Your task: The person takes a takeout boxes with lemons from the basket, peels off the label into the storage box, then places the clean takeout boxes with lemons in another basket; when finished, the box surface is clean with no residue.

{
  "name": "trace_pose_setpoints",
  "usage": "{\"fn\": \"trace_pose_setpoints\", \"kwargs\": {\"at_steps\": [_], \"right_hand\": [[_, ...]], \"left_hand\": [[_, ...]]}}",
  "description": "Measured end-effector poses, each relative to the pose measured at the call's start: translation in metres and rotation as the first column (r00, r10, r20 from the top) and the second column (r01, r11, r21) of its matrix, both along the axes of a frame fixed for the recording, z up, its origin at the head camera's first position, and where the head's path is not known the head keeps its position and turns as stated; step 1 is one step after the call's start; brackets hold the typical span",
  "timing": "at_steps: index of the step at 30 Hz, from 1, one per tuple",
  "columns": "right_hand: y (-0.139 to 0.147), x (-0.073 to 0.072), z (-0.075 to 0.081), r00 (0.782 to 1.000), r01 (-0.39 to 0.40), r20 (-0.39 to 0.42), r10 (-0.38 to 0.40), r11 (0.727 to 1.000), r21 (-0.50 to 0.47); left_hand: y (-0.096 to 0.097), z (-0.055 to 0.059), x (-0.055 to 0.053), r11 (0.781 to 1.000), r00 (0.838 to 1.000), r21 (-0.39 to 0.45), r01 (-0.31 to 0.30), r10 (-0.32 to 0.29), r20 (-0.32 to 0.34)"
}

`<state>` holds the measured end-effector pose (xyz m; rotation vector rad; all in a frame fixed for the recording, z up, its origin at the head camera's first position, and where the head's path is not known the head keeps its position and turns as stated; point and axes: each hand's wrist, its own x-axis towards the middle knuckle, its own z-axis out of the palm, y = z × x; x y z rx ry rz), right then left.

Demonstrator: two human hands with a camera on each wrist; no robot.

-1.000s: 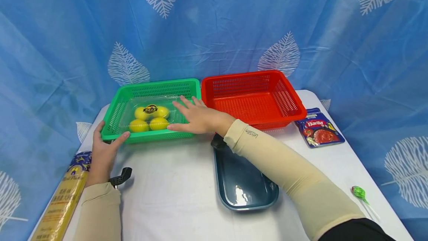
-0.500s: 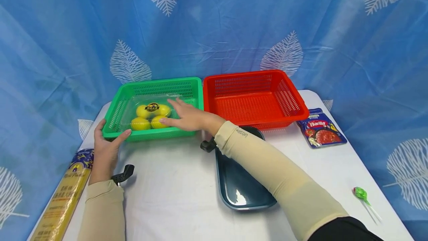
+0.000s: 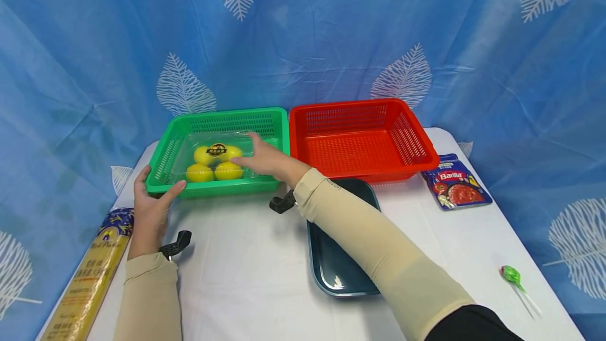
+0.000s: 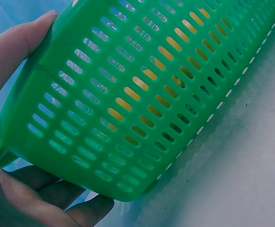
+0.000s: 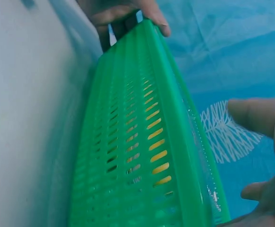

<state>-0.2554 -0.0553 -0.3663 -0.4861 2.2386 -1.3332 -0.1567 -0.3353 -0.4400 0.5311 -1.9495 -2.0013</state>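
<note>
In the head view, my left hand [image 3: 150, 209] grips the left front corner of the green basket [image 3: 236, 189]. The left wrist view has the thumb against the basket's rim, the other fingers around its lower corner [image 4: 123, 189]. A clear plastic pack [image 3: 187, 154] with several yellow lemons [image 3: 228, 170] and a dark label lies inside the basket. Over the pack's right end reaches my right hand [image 3: 270, 161], thumb and forefinger spread; its other fingers are hidden there. From the right wrist, fingers [image 5: 258, 113] show apart, beyond the basket's rim.
A red basket [image 3: 360, 151] adjoins the green one on the right. A dark blue tray [image 3: 338, 267] lies under my right forearm. At the right are a Barilla sauce pouch [image 3: 456, 183] and a green lollipop [image 3: 511, 274]; a gold pasta packet [image 3: 90, 278] lies left.
My right hand has moved left and down, from the basket's right edge to over the pack's right end. The left hand keeps its grip on the corner.
</note>
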Motion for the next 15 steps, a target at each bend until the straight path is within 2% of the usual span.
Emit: {"fn": "trace_pose_setpoints", "kwargs": {"at_steps": [7,15], "right_hand": [[0.001,-0.01,-0.002,0.981,0.097,0.179,-0.078,0.991,-0.097],[-0.004,-0.018,-0.007,0.961,0.144,0.259,-0.1,0.977,-0.158]], "left_hand": [[0.001,0.001,0.001,1.0,1.0,-0.027,-0.001,0.002,0.021],[0.001,0.0,0.003,1.0,1.0,-0.021,-0.003,0.003,0.003]]}}
